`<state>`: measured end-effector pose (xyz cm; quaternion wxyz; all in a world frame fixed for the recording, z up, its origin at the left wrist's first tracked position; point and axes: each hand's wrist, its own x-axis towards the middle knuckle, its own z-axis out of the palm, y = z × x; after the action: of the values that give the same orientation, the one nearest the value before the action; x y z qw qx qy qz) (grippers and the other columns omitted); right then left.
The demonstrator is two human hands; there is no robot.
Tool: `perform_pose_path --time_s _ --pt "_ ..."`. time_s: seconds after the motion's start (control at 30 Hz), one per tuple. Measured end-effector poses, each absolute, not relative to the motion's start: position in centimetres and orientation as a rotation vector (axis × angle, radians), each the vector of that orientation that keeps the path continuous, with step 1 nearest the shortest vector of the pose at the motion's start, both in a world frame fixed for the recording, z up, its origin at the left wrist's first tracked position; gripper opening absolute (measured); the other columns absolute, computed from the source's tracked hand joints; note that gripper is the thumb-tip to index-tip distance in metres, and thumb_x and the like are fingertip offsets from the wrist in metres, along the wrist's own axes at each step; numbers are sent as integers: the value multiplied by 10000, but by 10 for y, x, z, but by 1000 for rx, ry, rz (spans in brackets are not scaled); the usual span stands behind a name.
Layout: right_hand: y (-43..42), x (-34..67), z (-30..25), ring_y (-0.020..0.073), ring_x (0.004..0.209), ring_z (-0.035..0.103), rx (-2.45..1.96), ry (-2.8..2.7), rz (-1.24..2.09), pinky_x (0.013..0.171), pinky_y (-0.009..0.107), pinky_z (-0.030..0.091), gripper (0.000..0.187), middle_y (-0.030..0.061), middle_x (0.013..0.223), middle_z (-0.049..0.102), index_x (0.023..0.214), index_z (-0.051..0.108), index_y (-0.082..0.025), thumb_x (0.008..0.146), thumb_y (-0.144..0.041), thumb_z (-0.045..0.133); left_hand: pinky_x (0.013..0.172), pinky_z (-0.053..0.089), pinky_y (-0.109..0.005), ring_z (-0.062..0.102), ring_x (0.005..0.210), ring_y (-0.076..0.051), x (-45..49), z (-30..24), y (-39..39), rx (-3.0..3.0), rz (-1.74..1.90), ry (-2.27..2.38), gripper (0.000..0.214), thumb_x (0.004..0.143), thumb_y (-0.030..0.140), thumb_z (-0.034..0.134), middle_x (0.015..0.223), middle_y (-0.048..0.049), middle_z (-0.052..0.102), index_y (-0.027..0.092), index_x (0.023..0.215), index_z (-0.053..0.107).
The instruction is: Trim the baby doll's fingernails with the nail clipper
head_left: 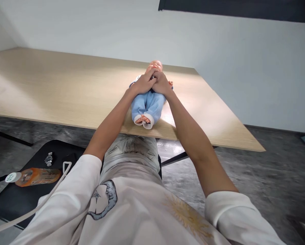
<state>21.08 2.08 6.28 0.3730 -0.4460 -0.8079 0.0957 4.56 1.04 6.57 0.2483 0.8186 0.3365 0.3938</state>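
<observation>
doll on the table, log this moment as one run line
left hand: on doll upper body | right hand: on doll upper body | doll: face up, blue outfit, on table

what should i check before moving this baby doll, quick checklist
1. Both hands on the doll: ok. The left hand and right hand rest on the upper body of the baby doll.
2. Doll lying face up: ok. Its face points upward, with its legs toward the person.
3. Feet clear of the near edge of the wooden table: not ok. The doll's feet lie very close to it.
4. Head clear of the far edge: cannot tell. The doll's head sits right by it.
5. Dark ring-like item between the hands: cannot tell. It is too small to identify.
</observation>
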Motion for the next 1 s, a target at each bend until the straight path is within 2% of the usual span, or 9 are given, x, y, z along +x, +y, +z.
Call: perform_pose_path --time_s 0.2,0.33,0.43,0.67,0.87,1.0 --pt "14 208 69 340 1027 721 -1181 -2055 251 1017 509 669 183 64 851 712 828 593 -277 852 -361 755 1297 506 -535 704 1433 -368 46 66 9 2231 1083 909 517 959 328 617 1366 -64 837 349 1466 713" --pt "13 208 70 342 1039 726 -1177 -2071 251 1046 520 657 165 74 914 738 815 568 -279 845 -282 730 1320 481 -515 688 1456 -362 46 68 8 2244 1064 949 526 961 335 612 1365 -52 836 368 1475 716" --pt "12 208 69 364 1073 714 -1172 -2072 236 1044 541 657 150 87 927 752 814 579 -290 861 -303 722 1321 478 -510 680 1468 -360 46 69 8 2237 1052 958 542 958 351 625 1376 -31 835 409 1490 707" --pt "9 208 71 379 1091 720 -1174 -2075 242 1019 544 658 127 96 939 772 834 621 -291 862 -356 726 1320 469 -548 666 1486 -386 46 71 4 2215 1054 931 593 953 355 646 1372 -37 834 416 1542 675" --pt "8 207 71 363 1042 714 -1166 -2055 243 1041 546 658 174 84 918 779 780 549 -304 811 -325 719 1317 463 -538 662 1463 -366 46 73 -1 2215 1021 963 520 975 373 612 1338 -15 838 421 1487 688" --pt "6 205 73 328 1016 710 -1165 -2056 255 1055 512 654 218 67 943 775 753 471 -304 743 -227 675 1318 435 -530 637 1421 -349 47 77 -7 2258 995 987 484 992 409 532 1397 -22 819 353 1450 676"
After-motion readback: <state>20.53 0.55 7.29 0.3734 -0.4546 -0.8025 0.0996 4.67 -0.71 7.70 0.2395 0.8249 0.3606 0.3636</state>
